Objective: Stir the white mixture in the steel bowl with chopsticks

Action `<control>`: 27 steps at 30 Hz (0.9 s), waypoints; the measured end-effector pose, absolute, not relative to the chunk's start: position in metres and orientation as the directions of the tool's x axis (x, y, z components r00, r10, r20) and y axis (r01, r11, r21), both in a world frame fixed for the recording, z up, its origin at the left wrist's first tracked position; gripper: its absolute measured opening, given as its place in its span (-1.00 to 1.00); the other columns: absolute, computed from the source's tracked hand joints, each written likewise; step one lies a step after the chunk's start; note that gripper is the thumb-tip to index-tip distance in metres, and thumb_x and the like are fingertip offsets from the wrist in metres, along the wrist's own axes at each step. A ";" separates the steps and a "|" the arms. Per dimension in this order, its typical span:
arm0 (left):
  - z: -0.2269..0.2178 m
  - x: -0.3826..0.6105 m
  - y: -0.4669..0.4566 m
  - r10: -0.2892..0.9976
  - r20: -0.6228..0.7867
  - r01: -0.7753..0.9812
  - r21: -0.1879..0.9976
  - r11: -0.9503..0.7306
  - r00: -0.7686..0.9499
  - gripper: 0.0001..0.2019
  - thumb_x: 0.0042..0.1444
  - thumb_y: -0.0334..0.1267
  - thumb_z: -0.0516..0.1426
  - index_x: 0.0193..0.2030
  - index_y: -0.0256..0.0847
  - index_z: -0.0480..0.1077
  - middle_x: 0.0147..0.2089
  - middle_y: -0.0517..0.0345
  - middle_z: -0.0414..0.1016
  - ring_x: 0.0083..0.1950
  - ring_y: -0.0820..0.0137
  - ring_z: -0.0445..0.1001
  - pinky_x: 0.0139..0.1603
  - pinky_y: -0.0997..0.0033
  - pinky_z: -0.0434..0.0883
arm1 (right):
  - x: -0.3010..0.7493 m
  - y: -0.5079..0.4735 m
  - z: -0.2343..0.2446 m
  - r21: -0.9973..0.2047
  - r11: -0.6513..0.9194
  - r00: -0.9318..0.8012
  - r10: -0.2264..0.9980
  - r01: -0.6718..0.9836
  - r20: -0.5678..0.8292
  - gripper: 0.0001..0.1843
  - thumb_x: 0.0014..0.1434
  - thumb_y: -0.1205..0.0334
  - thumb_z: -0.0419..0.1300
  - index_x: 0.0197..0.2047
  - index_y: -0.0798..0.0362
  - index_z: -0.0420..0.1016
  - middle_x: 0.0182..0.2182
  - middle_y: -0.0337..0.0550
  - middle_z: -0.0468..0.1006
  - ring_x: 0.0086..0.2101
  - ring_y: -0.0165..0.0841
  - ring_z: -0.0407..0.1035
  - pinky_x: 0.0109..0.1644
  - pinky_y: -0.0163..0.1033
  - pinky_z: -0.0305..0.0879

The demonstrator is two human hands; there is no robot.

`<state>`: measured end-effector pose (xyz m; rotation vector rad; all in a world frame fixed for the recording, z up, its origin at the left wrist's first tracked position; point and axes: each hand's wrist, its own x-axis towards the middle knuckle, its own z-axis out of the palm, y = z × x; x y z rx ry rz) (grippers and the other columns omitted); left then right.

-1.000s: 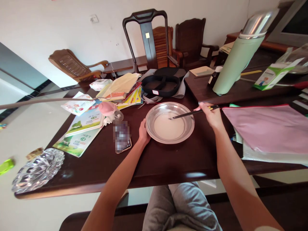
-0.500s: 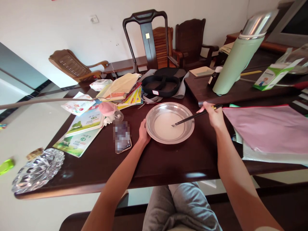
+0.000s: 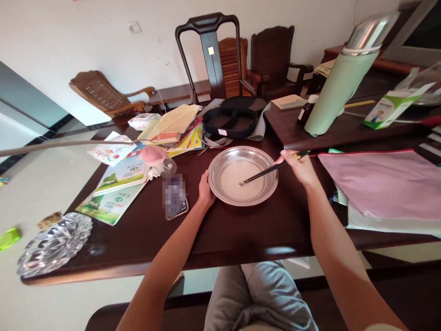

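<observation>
A round steel bowl (image 3: 214,189) rests on the dark wooden table, with a milky white liquid (image 3: 237,177) in its bottom. My left hand (image 3: 206,191) grips the bowl by its left rim; some of its fingers are hidden under the edge. Black chopsticks (image 3: 263,173) are held in my right hand (image 3: 299,164), which is closed around their upper part to the right of the bowl. Slanting over the right rim, the chopsticks have their tips in the liquid near the middle.
Left of the bowl lie a phone (image 3: 176,202), a pink-lidded bottle (image 3: 154,157) and booklets (image 3: 119,177). A crystal dish (image 3: 57,243) sits at the left corner. Behind stands a black case (image 3: 230,124). On the right are a green thermos (image 3: 339,94) and a pink pouch (image 3: 386,184).
My right hand has shifted slightly left, and the chopstick tips have moved left and a little nearer through the liquid. My left hand and the bowl stay in place.
</observation>
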<state>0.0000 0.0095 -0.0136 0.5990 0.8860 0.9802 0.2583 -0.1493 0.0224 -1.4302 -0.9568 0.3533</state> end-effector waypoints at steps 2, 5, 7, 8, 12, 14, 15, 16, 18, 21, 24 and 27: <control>-0.013 0.001 0.009 0.895 -0.360 -0.450 0.774 0.445 0.265 -0.69 0.09 -0.06 0.40 -0.46 -0.18 0.45 -0.45 0.24 0.51 -0.35 0.37 0.46 -0.16 0.38 0.45 | 0.254 -0.148 0.025 -0.922 0.161 0.533 0.776 0.351 0.338 -0.39 0.11 -0.49 0.33 -0.49 -0.09 0.67 -0.42 -0.12 0.74 -0.28 -0.12 0.63 0.00 -0.02 0.51; -0.011 0.001 0.008 0.898 -0.360 -0.457 0.774 0.439 0.252 -0.68 0.09 -0.08 0.40 -0.47 -0.18 0.44 -0.46 0.24 0.50 -0.35 0.38 0.46 -0.17 0.39 0.44 | 0.257 -0.147 0.024 -0.912 0.149 0.591 0.720 0.381 0.364 -0.39 0.11 -0.50 0.32 -0.45 -0.09 0.68 -0.39 -0.13 0.75 -0.26 -0.12 0.63 0.05 0.00 0.50; -0.009 0.001 0.008 0.899 -0.362 -0.457 0.774 0.438 0.247 -0.68 0.08 -0.07 0.41 -0.48 -0.17 0.43 -0.46 0.23 0.50 -0.35 0.37 0.47 -0.17 0.39 0.44 | 0.263 -0.149 0.021 -0.914 0.150 0.679 0.627 0.376 0.382 -0.38 0.13 -0.49 0.30 -0.50 -0.09 0.64 -0.45 -0.13 0.72 -0.30 -0.13 0.62 0.07 0.02 0.50; -0.009 0.001 0.007 0.898 -0.363 -0.454 0.775 0.439 0.247 -0.68 0.08 -0.07 0.41 -0.48 -0.17 0.43 -0.46 0.23 0.51 -0.35 0.36 0.47 -0.17 0.38 0.45 | 0.265 -0.150 0.020 -0.917 0.156 0.706 0.596 0.366 0.383 -0.37 0.14 -0.49 0.29 -0.54 -0.09 0.61 -0.49 -0.14 0.70 -0.33 -0.14 0.60 0.06 0.02 0.50; -0.006 0.002 0.006 0.894 -0.370 -0.444 0.777 0.447 0.253 -0.69 0.10 -0.07 0.38 -0.48 -0.17 0.44 -0.47 0.24 0.51 -0.37 0.37 0.45 -0.20 0.39 0.45 | 0.260 -0.151 0.022 -0.930 0.154 0.629 0.698 0.333 0.341 -0.36 0.14 -0.49 0.30 -0.56 -0.09 0.60 -0.53 -0.15 0.66 -0.36 -0.15 0.60 0.00 -0.01 0.51; -0.005 0.002 0.005 0.892 -0.375 -0.441 0.776 0.451 0.252 -0.69 0.13 -0.08 0.36 -0.49 -0.17 0.43 -0.48 0.24 0.50 -0.38 0.39 0.43 -0.21 0.40 0.44 | 0.254 -0.149 0.025 -0.928 0.144 0.542 0.777 0.343 0.321 -0.38 0.12 -0.49 0.32 -0.51 -0.08 0.64 -0.45 -0.13 0.72 -0.29 -0.13 0.63 0.00 -0.03 0.52; -0.005 0.002 0.005 0.891 -0.377 -0.439 0.776 0.453 0.252 -0.69 0.13 -0.08 0.35 -0.49 -0.18 0.43 -0.48 0.24 0.50 -0.39 0.39 0.43 -0.22 0.41 0.44 | 0.252 -0.149 0.026 -0.925 0.144 0.517 0.794 0.352 0.321 -0.39 0.11 -0.49 0.33 -0.48 -0.08 0.66 -0.40 -0.13 0.74 -0.25 -0.12 0.64 0.01 -0.04 0.52; -0.005 0.002 0.005 0.891 -0.378 -0.438 0.776 0.453 0.252 -0.69 0.13 -0.08 0.35 -0.50 -0.18 0.43 -0.48 0.24 0.50 -0.39 0.40 0.42 -0.21 0.41 0.44 | 0.252 -0.149 0.027 -0.921 0.146 0.516 0.792 0.360 0.327 -0.40 0.11 -0.49 0.33 -0.46 -0.08 0.67 -0.37 -0.13 0.76 -0.23 -0.12 0.64 0.03 -0.03 0.52; -0.006 0.002 0.005 0.894 -0.369 -0.440 0.779 0.447 0.254 -0.69 0.12 -0.08 0.36 -0.49 -0.17 0.42 -0.48 0.25 0.49 -0.39 0.40 0.43 -0.21 0.41 0.44 | 0.255 -0.150 0.026 -0.919 0.148 0.581 0.735 0.365 0.349 -0.41 0.12 -0.47 0.34 -0.46 -0.09 0.67 -0.38 -0.14 0.76 -0.25 -0.12 0.64 0.06 -0.01 0.52; -0.009 0.001 0.007 0.901 -0.350 -0.449 0.782 0.432 0.258 -0.67 0.08 -0.06 0.40 -0.49 -0.17 0.41 -0.48 0.26 0.48 -0.37 0.38 0.45 -0.20 0.40 0.44 | 0.262 -0.152 0.024 -0.929 0.159 0.691 0.629 0.333 0.355 -0.38 0.13 -0.48 0.32 -0.55 -0.10 0.59 -0.51 -0.16 0.69 -0.36 -0.14 0.62 0.04 0.03 0.54; -0.012 0.000 0.008 0.900 -0.348 -0.452 0.779 0.434 0.263 -0.65 0.05 -0.04 0.42 -0.48 -0.17 0.41 -0.47 0.25 0.48 -0.35 0.37 0.46 -0.17 0.39 0.44 | 0.260 -0.152 0.024 -0.935 0.158 0.645 0.687 0.319 0.336 -0.37 0.12 -0.49 0.32 -0.57 -0.10 0.58 -0.53 -0.16 0.67 -0.38 -0.15 0.61 0.00 0.01 0.55; -0.013 0.000 0.009 0.894 -0.361 -0.442 0.779 0.445 0.264 -0.68 0.08 -0.04 0.40 -0.45 -0.18 0.44 -0.45 0.25 0.50 -0.35 0.39 0.46 -0.14 0.39 0.44 | 0.253 -0.150 0.026 -0.927 0.145 0.536 0.780 0.347 0.322 -0.39 0.11 -0.49 0.33 -0.49 -0.09 0.66 -0.42 -0.14 0.74 -0.28 -0.13 0.65 0.01 -0.03 0.54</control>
